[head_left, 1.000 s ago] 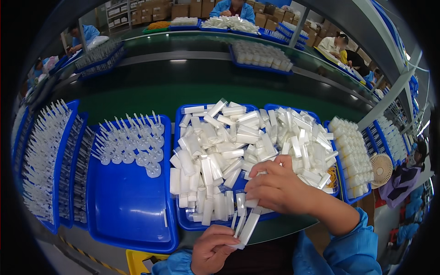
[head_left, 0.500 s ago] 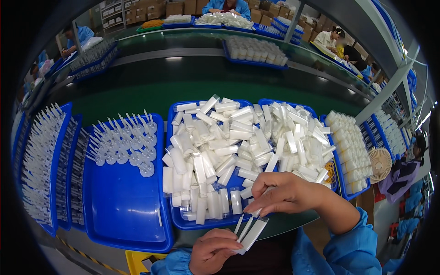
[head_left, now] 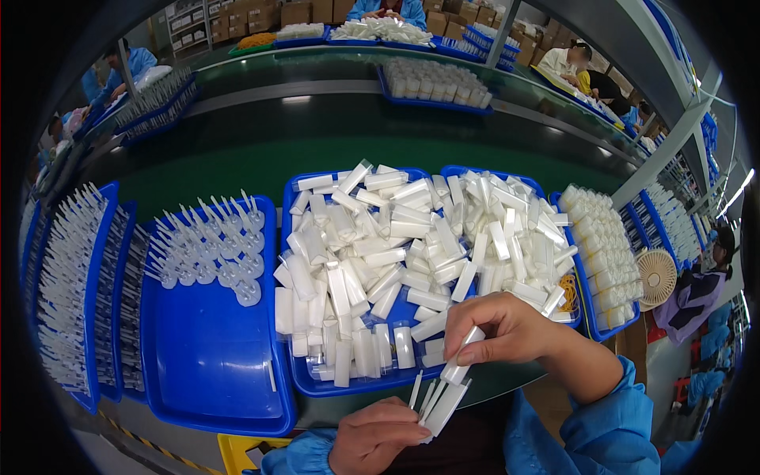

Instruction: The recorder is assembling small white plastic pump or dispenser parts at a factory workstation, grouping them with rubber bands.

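My left hand (head_left: 378,437), low in the middle, is closed on a small fan of thin white sticks (head_left: 428,394) and a flat white sleeve (head_left: 446,409) with clear edges. Just above it, my right hand (head_left: 507,336) pinches a short white sleeve (head_left: 465,353) between thumb and fingers. The lower end of that sleeve comes close to the fanned pieces; whether they touch, I cannot tell. Behind both hands, a blue tray (head_left: 332,389) is heaped with similar white sleeves (head_left: 383,259) in clear film.
A second blue tray (head_left: 545,184) of sleeves, with yellow rubber bands (head_left: 568,294), stands to the right. Beyond are stacked white cups (head_left: 599,261) and a fan (head_left: 656,279). At left, a blue tray (head_left: 207,348) holds stemmed white pieces (head_left: 210,241). A green conveyor (head_left: 317,142) runs behind; co-workers sit across it.
My right hand has lifted slightly away from the left, and the white sleeve in its fingers now shows more fully. My left hand has shifted a little to the right with its pieces.
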### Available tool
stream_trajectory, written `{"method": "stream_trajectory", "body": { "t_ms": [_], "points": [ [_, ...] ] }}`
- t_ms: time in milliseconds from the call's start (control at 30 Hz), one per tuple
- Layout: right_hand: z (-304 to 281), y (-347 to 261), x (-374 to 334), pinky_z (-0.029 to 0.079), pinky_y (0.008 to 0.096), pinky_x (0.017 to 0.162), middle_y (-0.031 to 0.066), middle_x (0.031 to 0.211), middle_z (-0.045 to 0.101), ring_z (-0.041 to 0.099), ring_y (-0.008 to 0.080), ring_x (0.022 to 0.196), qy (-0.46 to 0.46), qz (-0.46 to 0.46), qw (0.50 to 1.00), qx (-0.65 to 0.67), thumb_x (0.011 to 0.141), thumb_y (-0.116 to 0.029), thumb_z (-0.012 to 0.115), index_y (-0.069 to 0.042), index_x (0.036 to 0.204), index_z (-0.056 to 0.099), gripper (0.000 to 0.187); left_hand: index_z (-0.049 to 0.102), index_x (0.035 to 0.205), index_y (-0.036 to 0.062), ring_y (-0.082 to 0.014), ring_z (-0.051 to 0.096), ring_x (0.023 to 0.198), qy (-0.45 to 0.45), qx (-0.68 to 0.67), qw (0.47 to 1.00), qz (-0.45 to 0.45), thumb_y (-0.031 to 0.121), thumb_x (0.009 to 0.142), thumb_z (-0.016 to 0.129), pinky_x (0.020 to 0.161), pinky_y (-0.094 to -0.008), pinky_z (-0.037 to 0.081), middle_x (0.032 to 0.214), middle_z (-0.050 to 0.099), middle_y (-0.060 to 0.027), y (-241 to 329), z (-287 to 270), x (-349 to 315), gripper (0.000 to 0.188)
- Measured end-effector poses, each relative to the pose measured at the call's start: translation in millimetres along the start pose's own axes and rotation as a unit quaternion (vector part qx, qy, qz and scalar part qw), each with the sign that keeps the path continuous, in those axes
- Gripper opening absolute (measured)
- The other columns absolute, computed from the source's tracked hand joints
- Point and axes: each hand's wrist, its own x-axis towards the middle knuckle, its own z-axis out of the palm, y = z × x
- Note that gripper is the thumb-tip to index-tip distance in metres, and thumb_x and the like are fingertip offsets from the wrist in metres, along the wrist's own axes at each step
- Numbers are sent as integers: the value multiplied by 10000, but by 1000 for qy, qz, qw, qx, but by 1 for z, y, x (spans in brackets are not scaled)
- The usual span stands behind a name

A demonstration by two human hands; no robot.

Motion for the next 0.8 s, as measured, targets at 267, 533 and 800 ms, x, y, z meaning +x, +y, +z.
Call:
{"method": "stream_trajectory", "body": {
  "t_ms": [267, 533, 800],
  "points": [
    [8, -18, 0, 438, 295, 692, 90, 831, 571, 572, 215, 792, -67, -24, 977, -201, 835, -94, 605, -4, 889, 594, 106, 659, 813, 26, -263, 593, 723, -47, 22, 998, 28, -29, 721, 648, 659, -379, 472, 811, 612, -117, -7, -3, 1, 108],
    [19, -16, -2, 430, 332, 676, 94, 815, 566, 554, 251, 781, -113, -51, 986, -112, 830, -65, 600, -21, 878, 603, 65, 627, 795, 22, -268, 572, 752, -66, 7, 993, 93, 29, 731, 672, 647, -372, 455, 835, 597, -108, -12, -3, -2, 78],
    [50, -5, 7, 303, 337, 815, 47, 913, 521, 501, 188, 873, -185, -91, 962, -178, 866, -150, 551, -83, 993, 538, 144, 580, 878, 12, -214, 531, 823, 6, 48, 997, 61, 155, 752, 715, 722, -314, 435, 1009, 474, -147, -10, -6, -17, 233]
  ]
}}
